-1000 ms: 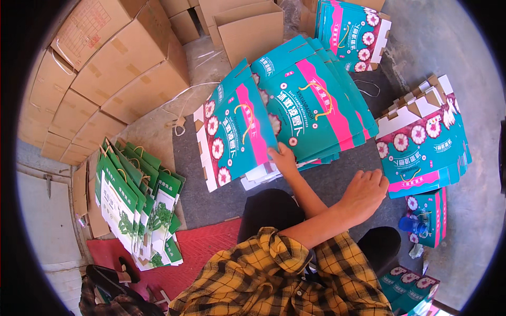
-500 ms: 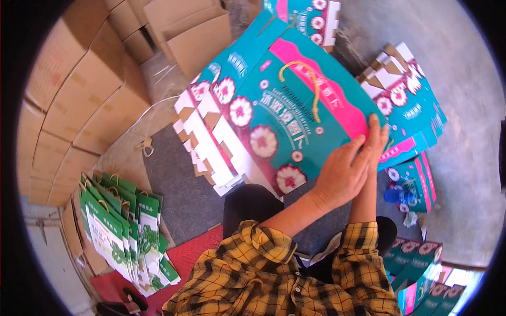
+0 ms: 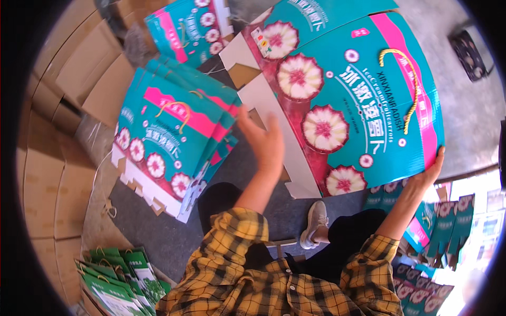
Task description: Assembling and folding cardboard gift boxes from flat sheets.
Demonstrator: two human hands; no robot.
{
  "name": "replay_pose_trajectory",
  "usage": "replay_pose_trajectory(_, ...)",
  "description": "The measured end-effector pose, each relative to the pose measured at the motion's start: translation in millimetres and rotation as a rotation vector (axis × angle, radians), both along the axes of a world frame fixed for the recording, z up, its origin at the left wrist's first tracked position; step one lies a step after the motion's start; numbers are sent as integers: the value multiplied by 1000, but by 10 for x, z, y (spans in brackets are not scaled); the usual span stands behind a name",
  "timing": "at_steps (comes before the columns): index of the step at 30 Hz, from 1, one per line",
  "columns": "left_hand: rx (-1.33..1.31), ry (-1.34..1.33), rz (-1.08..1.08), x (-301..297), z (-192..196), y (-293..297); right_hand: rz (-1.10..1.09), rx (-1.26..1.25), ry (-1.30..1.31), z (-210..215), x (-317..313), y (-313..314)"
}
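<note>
A large teal flat carton (image 3: 390,100) with a pink wavy band, printed radish slices and a yellow rope handle is held up on the right. My right hand (image 3: 428,173) grips its lower right corner, the thumb partly out of sight. Close to the carton's white flap edge is my left hand (image 3: 263,141), raised with fingers spread and holding nothing. Beside it, to the left, lies a pile of matching flattened cartons (image 3: 168,126), white notched flaps toward me.
Another teal carton (image 3: 190,31) lies beyond the pile. Brown cardboard boxes (image 3: 47,174) are stacked along the left. Green and white bags (image 3: 118,284) stand at lower left. More teal cartons (image 3: 448,226) stand at lower right, and a black object (image 3: 468,52) lies at far right.
My hands were together at a carton's right edge; now they are apart, the right on a raised carton, the left free. The view has shifted, and the carton pile now shows on the left.
</note>
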State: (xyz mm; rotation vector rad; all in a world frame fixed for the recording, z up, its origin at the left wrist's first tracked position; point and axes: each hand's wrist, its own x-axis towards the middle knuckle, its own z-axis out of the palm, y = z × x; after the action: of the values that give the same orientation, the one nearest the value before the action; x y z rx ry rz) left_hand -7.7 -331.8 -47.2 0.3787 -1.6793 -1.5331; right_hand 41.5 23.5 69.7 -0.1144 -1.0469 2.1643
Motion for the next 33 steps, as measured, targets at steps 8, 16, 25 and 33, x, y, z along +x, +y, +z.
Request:
replay_pose_trajectory(8,1196,-238,-934,-377,-482,-490,108,-70,-129,-942,-60,1074)
replay_pose_trajectory(16,713,-168,-1120,114,-106,-895,381,-179,-290,-1617,-385,1090)
replay_pose_trajectory(25,158,-170,-786,12,-207,-887,304,-89,-396,-1559,-538,1043)
replay_pose_trajectory(33,-1269,15,-7,20,28,-737,253,-22,-395,-1276,-506,1124)
